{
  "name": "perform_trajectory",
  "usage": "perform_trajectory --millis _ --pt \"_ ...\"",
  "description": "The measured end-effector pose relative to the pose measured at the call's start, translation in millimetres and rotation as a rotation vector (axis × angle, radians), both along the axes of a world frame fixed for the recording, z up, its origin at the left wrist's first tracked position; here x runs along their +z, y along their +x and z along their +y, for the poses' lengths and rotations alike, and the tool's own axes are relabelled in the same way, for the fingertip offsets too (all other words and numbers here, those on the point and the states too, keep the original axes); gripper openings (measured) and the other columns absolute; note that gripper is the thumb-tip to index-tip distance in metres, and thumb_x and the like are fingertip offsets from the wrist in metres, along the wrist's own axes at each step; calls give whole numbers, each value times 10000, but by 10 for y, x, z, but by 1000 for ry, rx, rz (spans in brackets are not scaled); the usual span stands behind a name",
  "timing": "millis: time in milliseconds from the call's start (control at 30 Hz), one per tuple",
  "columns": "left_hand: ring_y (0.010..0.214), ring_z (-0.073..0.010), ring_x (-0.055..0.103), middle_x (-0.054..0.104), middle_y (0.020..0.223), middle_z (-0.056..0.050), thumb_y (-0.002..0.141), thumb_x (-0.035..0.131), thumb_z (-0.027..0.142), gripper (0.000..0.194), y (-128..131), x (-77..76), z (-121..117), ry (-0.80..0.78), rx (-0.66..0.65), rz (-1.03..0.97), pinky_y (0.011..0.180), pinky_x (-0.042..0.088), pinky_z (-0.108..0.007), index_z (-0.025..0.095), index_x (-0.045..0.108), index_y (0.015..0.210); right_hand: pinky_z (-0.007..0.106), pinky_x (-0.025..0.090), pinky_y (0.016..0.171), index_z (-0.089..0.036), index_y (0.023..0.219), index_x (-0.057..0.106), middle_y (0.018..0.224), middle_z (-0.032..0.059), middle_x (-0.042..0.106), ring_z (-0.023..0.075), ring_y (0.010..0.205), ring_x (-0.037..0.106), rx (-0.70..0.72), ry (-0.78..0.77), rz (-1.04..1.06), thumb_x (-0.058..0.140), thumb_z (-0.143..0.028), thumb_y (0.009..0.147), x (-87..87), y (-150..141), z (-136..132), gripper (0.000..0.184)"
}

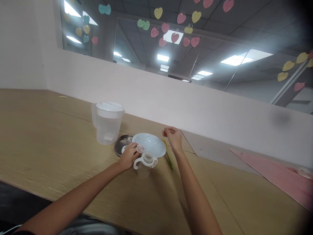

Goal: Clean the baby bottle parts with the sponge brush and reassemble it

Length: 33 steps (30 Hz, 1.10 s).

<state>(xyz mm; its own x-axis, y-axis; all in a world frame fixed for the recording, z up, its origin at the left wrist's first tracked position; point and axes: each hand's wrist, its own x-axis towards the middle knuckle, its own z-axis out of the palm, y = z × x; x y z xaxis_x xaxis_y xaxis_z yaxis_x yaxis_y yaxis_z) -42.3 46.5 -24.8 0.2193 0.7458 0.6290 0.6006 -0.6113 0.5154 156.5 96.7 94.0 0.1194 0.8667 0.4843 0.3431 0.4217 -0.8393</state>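
Observation:
My left hand (pixel 128 157) is closed, its fingers at a small round translucent piece with rings (pixel 140 148), like a cap or disc. A white part (pixel 123 149) shows at the far side of these fingers. Just right of the hand stands a clear baby bottle (pixel 143 171) with a white two-handled collar and an uncovered mouth. My right hand (pixel 173 137) is raised near the right rim of a white plate (pixel 158 150), fingers curled together in a pinch; whatever they hold, if anything, cannot be made out. A thin brush-like green and yellow tool (pixel 169 159) lies below it.
A lidded translucent pitcher (pixel 109 125) stands at the back left. Beside it a round metal tray (pixel 119 146) carries a small clear item (pixel 129 140). Pink cloth (pixel 281 176) lies at the right. A white wall (pixel 151 88) with a window above bounds the wooden table (pixel 61 137).

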Motion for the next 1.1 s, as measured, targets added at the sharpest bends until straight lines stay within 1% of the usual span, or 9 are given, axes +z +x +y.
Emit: perform_trajectory --millis 133,267,467,633,700,800,900,967,1100 --pt "924 -223 512 624 950 -79 917 387 356 353 -3 34 -30 -9 -11 14 840 401 -367 177 690 950 238 487 604 -123 820 612 715 62 686 144 632 637 -161 -154 -236 482 -232 742 -361 145 241 187" --pt "930 -222 509 623 951 -79 912 396 355 343 -11 33 -27 -6 -13 15 848 399 -368 181 689 949 255 442 640 -144 702 646 770 102 692 192 737 634 -314 -206 -416 537 -258 705 -523 279 265 158" --pt "928 -223 520 625 944 -80 907 405 355 333 -19 10 1 2 -19 13 859 406 -370 189 682 990 267 423 654 -163 741 674 798 117 690 223 804 637 -420 -260 -590 551 -308 743 -606 318 232 190" --pt "930 -224 517 624 948 -77 906 404 360 335 -15 26 -15 -14 -3 12 855 407 -369 191 679 994 319 435 776 -113 974 657 1032 176 651 249 960 601 -416 -162 -637 483 -267 806 -466 246 180 286" --pt "937 -228 511 624 958 -79 909 396 362 340 -14 29 -21 -18 -1 15 854 403 -372 187 678 990 321 434 812 -115 1008 652 1062 162 648 231 970 597 -342 -117 -651 459 -225 819 -362 175 141 292" --pt "935 -229 507 622 960 -82 912 384 369 349 -11 24 -19 -11 -9 19 845 398 -370 180 674 961 244 453 782 -191 901 698 931 47 703 157 857 628 -86 -94 -689 539 -211 783 -237 -3 43 199" --pt "924 -232 507 618 942 -88 916 369 385 362 -10 13 -10 -2 -1 12 829 397 -366 166 657 914 241 473 751 -194 879 718 899 25 713 155 816 633 469 -145 -698 614 -255 738 -203 -222 -91 185" --pt "912 -230 509 615 934 -91 921 356 397 370 -10 6 -4 6 -7 7 819 396 -363 157 638 906 258 477 760 -206 912 720 906 18 711 161 820 628 699 -153 -672 630 -306 732 -220 -335 -169 224" --pt "886 -231 507 605 905 -90 919 347 438 398 -10 -1 1 16 8 18 794 393 -362 153 619 864 275 482 776 -196 920 723 930 29 699 176 862 620 831 -186 -567 645 -341 720 -244 -394 -236 259"
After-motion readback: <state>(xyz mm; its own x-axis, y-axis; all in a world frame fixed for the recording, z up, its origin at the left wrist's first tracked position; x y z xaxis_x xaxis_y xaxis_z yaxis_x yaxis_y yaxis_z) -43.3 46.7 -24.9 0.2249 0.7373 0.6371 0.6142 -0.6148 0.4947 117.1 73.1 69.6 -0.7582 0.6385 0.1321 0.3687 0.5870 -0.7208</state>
